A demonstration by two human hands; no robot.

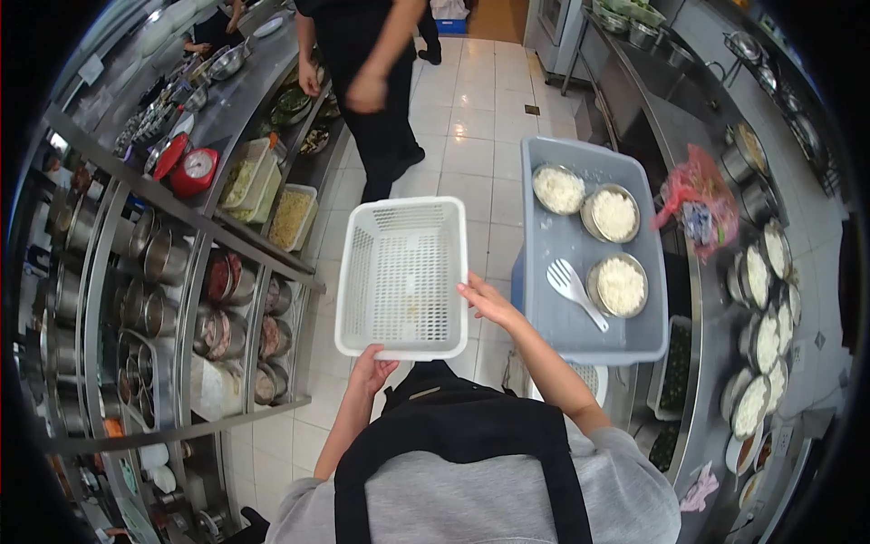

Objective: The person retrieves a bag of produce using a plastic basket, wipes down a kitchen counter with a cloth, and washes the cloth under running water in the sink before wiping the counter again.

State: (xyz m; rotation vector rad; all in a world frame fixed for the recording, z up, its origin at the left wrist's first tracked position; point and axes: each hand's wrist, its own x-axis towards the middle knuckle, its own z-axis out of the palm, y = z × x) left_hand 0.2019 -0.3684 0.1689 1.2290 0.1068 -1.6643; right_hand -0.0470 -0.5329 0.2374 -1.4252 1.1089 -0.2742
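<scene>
A white perforated plastic basket [403,281] is held out in front of my body, with nothing but a few small specks on its bottom. My left hand [373,370] grips its near rim, thumb on the rim and fingers curled beneath. On the right side wall, my right hand [486,299] has its thumb and fingers against the rim. Right of the basket stands a grey-blue plastic tub [553,238]. In it are three metal bowls of white rice, one of them a rice bowl [620,286] beside a white slotted spoon [571,288].
A person in black [362,100] stands ahead on the tiled aisle. Metal shelves [186,272] with pots line the left, below a red scale [193,169]. On the right counter are several rice bowls [752,405] and a red plastic bag [700,199].
</scene>
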